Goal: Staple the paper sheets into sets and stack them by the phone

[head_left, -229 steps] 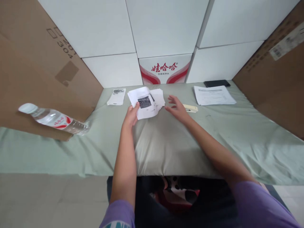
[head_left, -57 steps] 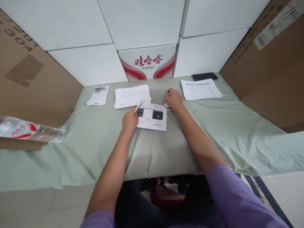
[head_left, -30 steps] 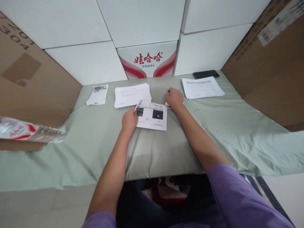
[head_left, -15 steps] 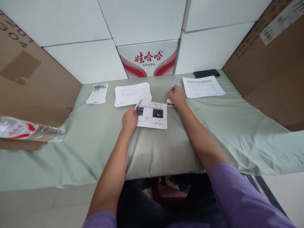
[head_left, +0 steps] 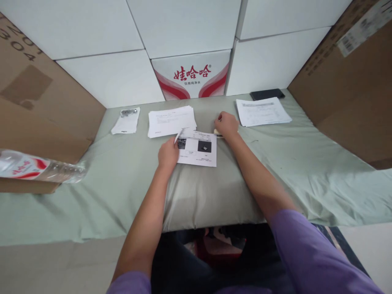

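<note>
A printed sheet (head_left: 199, 151) with two dark pictures lies on the pale green cloth (head_left: 122, 175). My left hand (head_left: 168, 155) pinches its left edge, whose upper corner curls upward. My right hand (head_left: 226, 123) is closed over a small cream-coloured object (head_left: 217, 132) just beyond the sheet's right corner; most of that object is hidden. A stack of white papers (head_left: 170, 121) lies behind the sheet.
A second paper stack (head_left: 262, 111) and a black phone (head_left: 267, 94) lie at the back right. A small white bag with a metal clip (head_left: 126, 121) lies back left. A water bottle (head_left: 36, 168) sticks out at left. Cardboard sheets flank both sides; white boxes form the back wall.
Since 7.6 s ago my left hand has brought one sheet from the stack down onto the cloth. My right hand has closed over the cream object. In the last second, only slight shifts.
</note>
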{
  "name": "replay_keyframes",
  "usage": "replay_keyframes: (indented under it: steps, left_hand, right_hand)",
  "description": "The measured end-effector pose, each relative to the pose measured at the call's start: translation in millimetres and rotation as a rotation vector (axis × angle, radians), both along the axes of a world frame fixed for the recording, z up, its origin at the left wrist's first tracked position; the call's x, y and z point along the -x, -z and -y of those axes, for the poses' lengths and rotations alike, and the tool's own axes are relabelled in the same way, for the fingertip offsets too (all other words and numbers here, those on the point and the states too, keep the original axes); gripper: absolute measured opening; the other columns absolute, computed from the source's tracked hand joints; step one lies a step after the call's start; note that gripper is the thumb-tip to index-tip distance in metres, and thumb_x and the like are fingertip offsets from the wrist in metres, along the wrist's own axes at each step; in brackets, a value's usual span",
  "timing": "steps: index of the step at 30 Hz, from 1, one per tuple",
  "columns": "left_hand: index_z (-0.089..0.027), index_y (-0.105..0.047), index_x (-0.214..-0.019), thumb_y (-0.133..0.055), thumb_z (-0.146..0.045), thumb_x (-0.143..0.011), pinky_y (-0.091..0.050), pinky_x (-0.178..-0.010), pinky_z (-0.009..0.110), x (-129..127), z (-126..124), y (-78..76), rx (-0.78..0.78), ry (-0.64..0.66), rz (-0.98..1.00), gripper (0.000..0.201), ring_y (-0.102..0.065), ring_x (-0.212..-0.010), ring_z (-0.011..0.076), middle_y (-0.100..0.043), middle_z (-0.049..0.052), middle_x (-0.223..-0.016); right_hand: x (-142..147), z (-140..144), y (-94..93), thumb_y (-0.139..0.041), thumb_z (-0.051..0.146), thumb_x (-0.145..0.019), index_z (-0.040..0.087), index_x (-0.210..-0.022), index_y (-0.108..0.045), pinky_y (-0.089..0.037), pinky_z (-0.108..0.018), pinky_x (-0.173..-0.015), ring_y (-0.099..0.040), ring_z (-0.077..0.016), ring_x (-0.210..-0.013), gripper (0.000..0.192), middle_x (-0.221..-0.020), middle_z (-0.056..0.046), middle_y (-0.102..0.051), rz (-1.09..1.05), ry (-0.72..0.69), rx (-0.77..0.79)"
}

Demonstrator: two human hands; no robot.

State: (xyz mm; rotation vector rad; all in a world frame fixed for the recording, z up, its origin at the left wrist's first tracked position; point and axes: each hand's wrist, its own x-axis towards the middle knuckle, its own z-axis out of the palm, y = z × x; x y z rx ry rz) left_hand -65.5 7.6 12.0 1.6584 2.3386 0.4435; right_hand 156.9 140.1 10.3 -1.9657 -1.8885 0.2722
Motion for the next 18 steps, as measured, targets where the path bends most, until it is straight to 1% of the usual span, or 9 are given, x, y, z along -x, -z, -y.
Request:
replay_keyframes:
  steps: [4,11,18]
  left_hand:
    - [-0.026,-0.071,-0.119,-0.036,-0.033,-0.104,-0.047,-0.077,0.035,-0.2,-0.1,0.1,0.001,-0.005,-0.002,0.038,-0.070,-0.098,0.0306,-0.076,0.013,-0.105]
    - [-0.026,-0.070,-0.117,-0.036,-0.034,-0.104,-0.046,-0.076,0.034,0.3,0.2,1.4,-0.009,-0.001,-0.011,0.038,-0.070,-0.097,0.0298,-0.076,0.013,-0.103]
    - [-0.025,-0.070,-0.114,-0.035,-0.033,-0.104,-0.045,-0.074,0.034,-0.5,1.7,-1.7,0.004,0.000,-0.015,0.037,-0.070,-0.097,0.0301,-0.076,0.013,-0.103]
  right_hand:
    - [2.6,1.9,1.8,-0.049,0.026,-0.091,0.018,-0.107,-0.068,-0.044,-0.052,-0.092,-0.058,-0.0343,-0.112,0.026,-0.113,-0.016,-0.070,0.025,-0.004,-0.017]
    - [6.8,5.9,-0.3,-0.047,0.025,-0.093,0.017,-0.112,-0.067,-0.043,-0.054,-0.094,-0.054,-0.0351,-0.117,0.029,-0.124,-0.019,-0.066,0.058,0.004,0.017]
    - [2.8,4.2,-2.6,-0.045,0.022,-0.095,0.019,-0.112,-0.067,-0.045,-0.052,-0.092,-0.058,-0.0342,-0.115,0.028,-0.119,-0.017,-0.069,0.012,0.039,0.020]
